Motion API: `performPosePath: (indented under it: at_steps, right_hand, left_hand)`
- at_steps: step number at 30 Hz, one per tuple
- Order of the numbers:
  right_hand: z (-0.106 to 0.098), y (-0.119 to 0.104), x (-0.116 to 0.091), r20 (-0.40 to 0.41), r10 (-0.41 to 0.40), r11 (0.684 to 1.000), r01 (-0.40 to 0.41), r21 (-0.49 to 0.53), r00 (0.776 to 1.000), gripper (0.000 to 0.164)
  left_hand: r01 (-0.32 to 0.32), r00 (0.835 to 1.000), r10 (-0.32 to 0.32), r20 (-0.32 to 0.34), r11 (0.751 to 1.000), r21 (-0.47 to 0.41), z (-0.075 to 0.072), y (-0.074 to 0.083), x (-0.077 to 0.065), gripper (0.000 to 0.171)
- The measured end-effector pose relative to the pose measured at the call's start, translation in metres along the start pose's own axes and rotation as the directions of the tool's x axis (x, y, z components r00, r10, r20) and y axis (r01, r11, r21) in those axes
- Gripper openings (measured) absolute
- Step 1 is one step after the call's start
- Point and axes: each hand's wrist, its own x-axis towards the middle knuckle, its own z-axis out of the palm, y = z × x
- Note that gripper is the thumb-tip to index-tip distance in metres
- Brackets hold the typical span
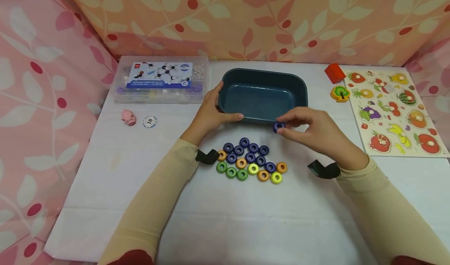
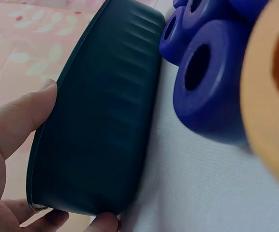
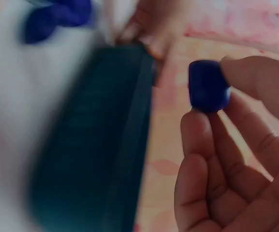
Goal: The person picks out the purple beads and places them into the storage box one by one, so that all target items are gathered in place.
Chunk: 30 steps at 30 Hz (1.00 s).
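Note:
My left hand (image 1: 213, 111) holds the left end of a dark teal plastic box (image 1: 261, 120), thumb along the near rim and fingers round the end wall. In the left wrist view the box's ribbed side (image 2: 95, 106) shows between thumb and fingers. With thumb and fingertips my right hand (image 1: 311, 130) pinches a dark blue ring bead (image 1: 279, 127), just outside the near right rim. The right wrist view shows that bead (image 3: 208, 87) edge-on, held beside the blurred box. In front of the box lie several more blue beads (image 1: 250, 157), with orange, green (image 1: 231, 173) and yellow (image 1: 276, 178) ones.
A clear case (image 1: 161, 95) with a molecular model label stands at the back left. Before it lie a pink pig figure (image 1: 128, 117) and a round "10" chip (image 1: 150, 121). Right: red block (image 1: 335, 73), tree piece (image 1: 340, 94), fruit puzzle board (image 1: 377, 118).

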Motion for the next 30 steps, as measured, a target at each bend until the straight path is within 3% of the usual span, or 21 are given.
performPosePath:
  at_steps: [5, 9, 13, 20, 30]
  right_hand:
    - [-0.018, -0.011, 0.066, -0.025, -0.063, 0.998, 0.063, -0.002, 0.998, 0.031]
    - [-0.015, -0.005, 0.122, 0.044, -0.047, 0.999, 0.047, 0.002, 0.998, 0.037]
    - [-0.006, 0.003, 0.158, 0.119, -0.025, 1.0, 0.027, -0.015, 0.993, 0.039]
    - [0.015, 0.005, 0.184, 0.184, -0.031, 0.995, 0.047, -0.084, 0.982, 0.037]
    - [0.03, 0.014, 0.186, 0.294, 0.069, 0.992, -0.035, -0.119, 0.953, 0.04]
  left_hand:
    - [-0.002, 1.0, 0.002, -0.005, 1.0, -0.017, -0.002, -0.001, 0.0, 0.124]
    - [-0.016, 1.0, 0.016, -0.003, 1.0, -0.016, -0.001, -0.002, 0.001, 0.123]
    - [-0.032, 0.999, 0.032, -0.006, 0.999, -0.006, 0.0, -0.003, 0.001, 0.123]
    - [-0.047, 0.999, 0.047, -0.007, 0.999, 0.013, 0.001, -0.004, 0.0, 0.123]
    - [-0.054, 0.999, 0.054, -0.01, 0.999, -0.006, 0.0, -0.006, 0.001, 0.123]
